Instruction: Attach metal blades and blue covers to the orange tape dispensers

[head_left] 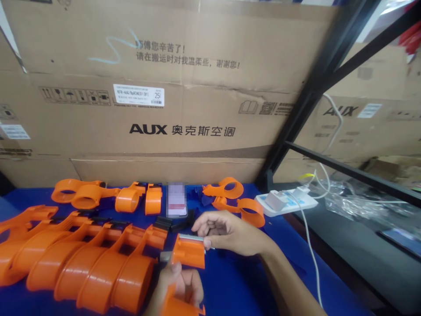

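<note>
My left hand (pixel 188 283) is closed around an orange tape dispenser (pixel 190 256) at the bottom centre. Along the dispenser's top edge lies a serrated metal blade (pixel 189 237). My right hand (pixel 232 232) reaches in from the right, its thumb and fingertips closed at the blade's right end. Part of the dispenser runs out of the picture at the bottom. Left of my hands, several orange tape dispensers (pixel 108 272) stand in a row on the blue table surface (pixel 226 285). Black parts (pixel 169 224) lie just beyond my hands.
More dispensers (pixel 128 199) lie along the back, others (pixel 251 210) at the back right. A phone (pixel 176 202) leans there. A white power strip (pixel 286 199) with cables sits beside the black metal frame (pixel 305 101). A large cardboard box (pixel 184 101) forms the back wall.
</note>
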`<state>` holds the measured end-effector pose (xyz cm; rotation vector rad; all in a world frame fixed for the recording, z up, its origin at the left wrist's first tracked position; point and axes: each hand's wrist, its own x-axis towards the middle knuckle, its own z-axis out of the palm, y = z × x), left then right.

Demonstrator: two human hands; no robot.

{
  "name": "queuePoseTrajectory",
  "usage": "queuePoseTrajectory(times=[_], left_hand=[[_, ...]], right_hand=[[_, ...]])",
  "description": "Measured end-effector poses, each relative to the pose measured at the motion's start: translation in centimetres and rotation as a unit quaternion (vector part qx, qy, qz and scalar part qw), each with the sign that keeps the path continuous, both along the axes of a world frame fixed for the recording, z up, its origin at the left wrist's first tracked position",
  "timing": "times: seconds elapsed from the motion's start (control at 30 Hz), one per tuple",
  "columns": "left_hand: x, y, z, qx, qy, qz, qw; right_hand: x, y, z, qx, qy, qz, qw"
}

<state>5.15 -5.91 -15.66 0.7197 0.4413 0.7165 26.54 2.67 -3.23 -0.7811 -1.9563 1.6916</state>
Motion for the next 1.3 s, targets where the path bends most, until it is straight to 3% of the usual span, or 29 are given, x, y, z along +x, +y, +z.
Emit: queuePoseTrajectory(times=[0.07,0.17,0.3,0.37,0.47,0.6,0.77,1.0,1.13,1.3], left_hand=[[0.1,-0.3,0.0,0.006,-0.016,-0.015,1.000],[0.2,-0.4,0.0,0.019,-0.048,0.025,0.998],[0.0,0.1,0.5,-0.006,-0.062,0.108,0.992],[-0.4,0.4,0.6,-0.039,-0.042,0.116,0.992],[-1.0,0.6,0.5,-0.079,-0.017,0.097,0.992],[-1.2,0.7,0.2,-0.092,-0.005,0.086,0.992],[-0.8,0.7,0.7,-0.091,-0.006,0.107,0.990],[-0.3,-0.2,2.9,-0.098,0.013,0.230,0.968],[-0.2,0.0,3.2,-0.098,0.022,0.232,0.968],[-0.1,0.3,2.8,-0.081,0.033,0.224,0.971]], right_hand=[[0.1,-0.1,0.1,-0.002,0.008,0.005,1.000],[-0.2,-0.4,0.4,0.031,0.020,-0.002,0.999],[-1.6,-0.1,0.1,0.165,-0.018,-0.083,0.983],[-2.4,0.3,-0.5,0.288,-0.097,-0.125,0.944],[-3.4,0.6,-1.6,0.434,-0.233,-0.110,0.863],[-4.3,0.2,-2.8,0.479,-0.294,-0.074,0.824],[-4.3,0.1,-2.8,0.493,-0.280,-0.097,0.818],[-2.5,0.0,-0.3,0.468,-0.124,-0.249,0.839],[-2.1,-1.0,0.9,0.473,-0.076,-0.183,0.859],[-2.9,-1.9,0.9,0.499,-0.110,-0.098,0.854]])
